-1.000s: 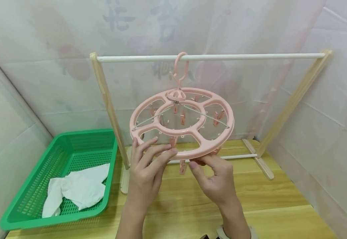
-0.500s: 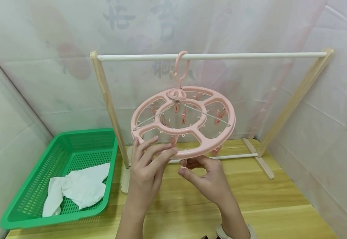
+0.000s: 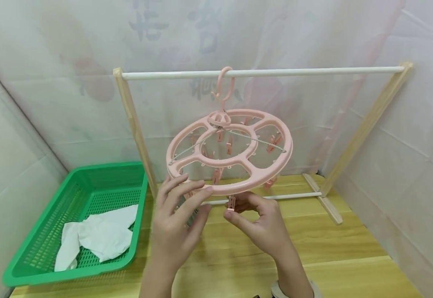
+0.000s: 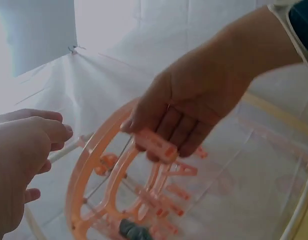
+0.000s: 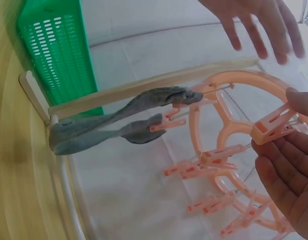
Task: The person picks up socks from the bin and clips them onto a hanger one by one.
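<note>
A: What is the right hand (image 3: 262, 225) doing?

B: It pinches a pink peg (image 3: 231, 203) between thumb and fingers, low in the middle of the head view. The peg hangs under the front rim of the round pink hanger (image 3: 229, 151).

A: And the left hand (image 3: 175, 217)?

B: Its fingers are spread and straight, holding nothing. The tips sit right by the front rim, a bit left of the peg. I can't tell if they touch it.

A: Where does the hanger hang?

B: Its hook is over the white rod (image 3: 261, 72) of the wooden rack (image 3: 134, 124), near the top middle. It tilts, with the front edge lower.

A: What could go wrong?

B: I think the peg could slip and snap closed if the pinch gets loose, because it is small and smooth. The hanger could also swing or tip more if a hand pushes the rim, since only one hook holds it.

A: What do the things look like?

B: The hanger is hard, shiny plastic, a ring with spokes and thin strings. Two gray socks (image 5: 119, 125), soft and floppy, hang from pegs in the right wrist view. At lower left is a green basket (image 3: 26, 265) full of little holes, with white cloth (image 3: 97, 236) crumpled inside.
</note>
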Demonstrator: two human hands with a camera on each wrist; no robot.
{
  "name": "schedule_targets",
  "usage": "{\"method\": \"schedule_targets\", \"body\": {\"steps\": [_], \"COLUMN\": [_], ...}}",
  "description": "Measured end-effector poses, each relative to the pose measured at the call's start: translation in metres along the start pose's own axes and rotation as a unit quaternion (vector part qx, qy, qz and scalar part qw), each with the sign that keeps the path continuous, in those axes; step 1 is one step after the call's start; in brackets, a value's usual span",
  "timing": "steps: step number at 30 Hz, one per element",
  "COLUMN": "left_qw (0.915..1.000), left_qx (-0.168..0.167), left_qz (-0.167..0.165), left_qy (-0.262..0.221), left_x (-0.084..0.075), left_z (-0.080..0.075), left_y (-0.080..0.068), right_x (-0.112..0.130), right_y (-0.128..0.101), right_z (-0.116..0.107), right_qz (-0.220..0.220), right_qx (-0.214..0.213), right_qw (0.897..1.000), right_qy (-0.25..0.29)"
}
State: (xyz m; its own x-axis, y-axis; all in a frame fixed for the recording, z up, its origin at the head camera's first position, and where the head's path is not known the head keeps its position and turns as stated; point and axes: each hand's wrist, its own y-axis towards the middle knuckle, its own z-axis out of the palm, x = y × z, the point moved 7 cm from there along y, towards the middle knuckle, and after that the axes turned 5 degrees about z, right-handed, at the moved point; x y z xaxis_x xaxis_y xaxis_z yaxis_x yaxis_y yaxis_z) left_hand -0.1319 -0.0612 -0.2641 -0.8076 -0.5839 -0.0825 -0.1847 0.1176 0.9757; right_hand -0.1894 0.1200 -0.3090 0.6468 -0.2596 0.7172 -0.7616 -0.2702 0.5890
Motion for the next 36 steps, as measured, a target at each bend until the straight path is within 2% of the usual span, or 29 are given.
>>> {"method": "schedule_targets", "body": {"steps": [5,9,13,17,21,26,30,33,36], "left_qw": [0.9997,0.9979,0.9898,0.9716,0.9462,0.9078,0.8779,0.8485,0.8133], "left_qx": [0.014,0.04,0.078,0.134,0.211,0.309,0.369,0.418,0.465], "left_qz": [0.006,0.002,-0.048,-0.102,-0.147,-0.214,-0.253,-0.283,-0.318], "left_qy": [0.021,0.051,0.109,0.166,0.196,0.186,0.171,0.158,0.144], "left_x": [0.005,0.025,0.06,0.092,0.115,0.136,0.149,0.158,0.165], "left_z": [-0.027,-0.053,-0.081,-0.094,-0.093,-0.087,-0.084,-0.08,-0.076], "left_y": [-0.009,-0.024,-0.044,-0.062,-0.08,-0.108,-0.127,-0.143,-0.158], "right_x": [0.0,0.001,0.002,0.002,0.001,0.0,-0.001,-0.002,-0.002], "right_y": [0.0,0.002,0.004,0.002,0.001,-0.001,-0.001,-0.001,-0.002], "right_z": [-0.004,-0.005,-0.004,-0.005,-0.005,-0.004,-0.003,-0.003,-0.001], "right_qz": [0.006,0.01,0.01,0.008,0.008,0.008,0.01,0.012,0.013], "right_qx": [-0.008,-0.007,-0.002,-0.008,-0.01,-0.007,-0.004,-0.002,0.001], "right_qw": [1.0,1.0,1.0,1.0,1.0,1.0,1.0,1.0,1.0], "right_qy": [-0.007,-0.005,0.002,0.002,0.002,0.005,0.011,0.015,0.02]}}
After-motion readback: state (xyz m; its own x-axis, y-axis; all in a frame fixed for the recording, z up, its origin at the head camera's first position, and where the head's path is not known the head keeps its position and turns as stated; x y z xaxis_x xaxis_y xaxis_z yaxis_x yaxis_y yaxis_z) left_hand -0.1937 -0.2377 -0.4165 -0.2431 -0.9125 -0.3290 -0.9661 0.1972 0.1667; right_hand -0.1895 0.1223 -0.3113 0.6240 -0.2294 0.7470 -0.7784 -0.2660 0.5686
